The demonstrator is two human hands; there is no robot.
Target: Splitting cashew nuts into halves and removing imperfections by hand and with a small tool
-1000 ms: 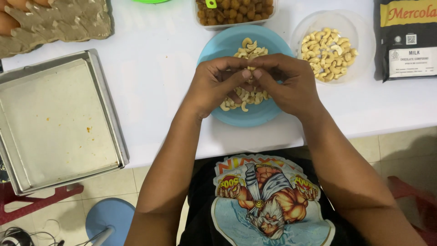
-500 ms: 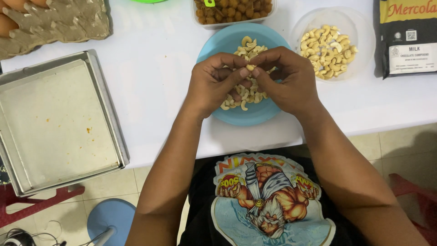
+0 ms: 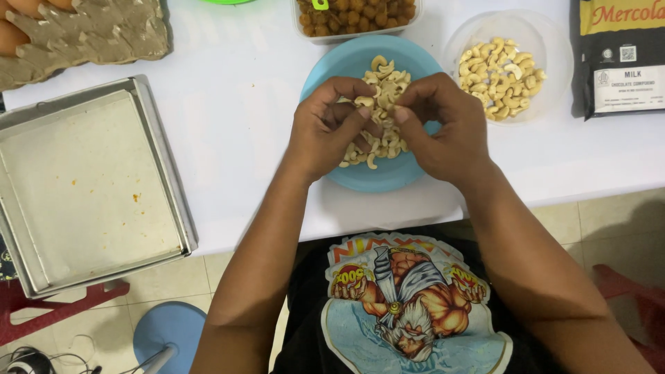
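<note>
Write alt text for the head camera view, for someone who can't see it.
Two bare hands, left hand and right hand, meet fingertip to fingertip over a blue plate of cashew pieces on a white table. A clear bowl of whole cashews sits to the right, a metal baking tray to the left.

Single head-worn view, looking straight down, close above the white table's (image 3: 228, 138) near edge, floor visible below

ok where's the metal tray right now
The metal tray sits at the left of the head view, overhanging the white table's near edge, below the egg carton and left of the blue plate.
</note>
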